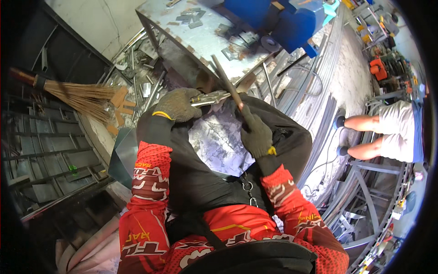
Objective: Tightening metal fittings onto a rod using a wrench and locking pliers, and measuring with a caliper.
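Note:
My left hand (177, 105), in a grey-brown work glove with a yellow cuff edge, is closed round a shiny silver plier-like tool (211, 98). The tool points right, and its far end meets a long narrow brown bar (225, 80). Whether its jaws clamp the bar I cannot tell. My right hand (256, 136), gloved alike, grips the bar's lower end, which slants up and left toward the workbench (182, 34). Both hands are above my lap, between my dark-clad knees.
Flat metal pieces (191, 17) and a blue object (292, 23) are on the bench ahead. A stick broom (82, 91) lies left near scraps. Long metal bars (315, 86) run along the floor at right. Another person's legs (365, 137) stand farther right, near a metal frame (369, 196).

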`<state>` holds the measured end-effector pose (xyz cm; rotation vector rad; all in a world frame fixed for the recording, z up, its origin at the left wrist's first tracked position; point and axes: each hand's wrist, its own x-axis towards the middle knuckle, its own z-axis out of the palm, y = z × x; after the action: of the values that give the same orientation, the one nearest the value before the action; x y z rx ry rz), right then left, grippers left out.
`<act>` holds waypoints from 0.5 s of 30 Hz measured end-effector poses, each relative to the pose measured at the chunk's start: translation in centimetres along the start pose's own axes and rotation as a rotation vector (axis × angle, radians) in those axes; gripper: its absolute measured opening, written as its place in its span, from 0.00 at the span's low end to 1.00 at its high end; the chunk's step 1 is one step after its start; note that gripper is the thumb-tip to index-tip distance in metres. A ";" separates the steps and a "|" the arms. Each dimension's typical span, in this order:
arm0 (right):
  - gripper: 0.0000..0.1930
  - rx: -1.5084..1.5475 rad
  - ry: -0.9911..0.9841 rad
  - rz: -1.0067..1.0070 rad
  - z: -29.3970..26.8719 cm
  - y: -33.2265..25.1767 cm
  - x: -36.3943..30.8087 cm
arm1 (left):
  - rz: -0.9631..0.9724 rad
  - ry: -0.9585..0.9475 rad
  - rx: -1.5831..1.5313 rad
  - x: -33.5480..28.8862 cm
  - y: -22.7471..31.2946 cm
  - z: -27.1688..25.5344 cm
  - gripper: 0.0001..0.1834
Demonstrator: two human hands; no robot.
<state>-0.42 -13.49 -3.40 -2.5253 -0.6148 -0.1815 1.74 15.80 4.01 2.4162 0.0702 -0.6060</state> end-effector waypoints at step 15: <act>0.40 0.152 -0.008 0.110 -0.5 0.1 -2.9 | 0.003 0.008 0.013 -0.7 0.8 -0.5 0.41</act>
<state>-2.98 -14.94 -3.76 -2.4062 -0.4720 -0.0815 1.49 15.58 5.12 2.4314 0.0661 -0.5972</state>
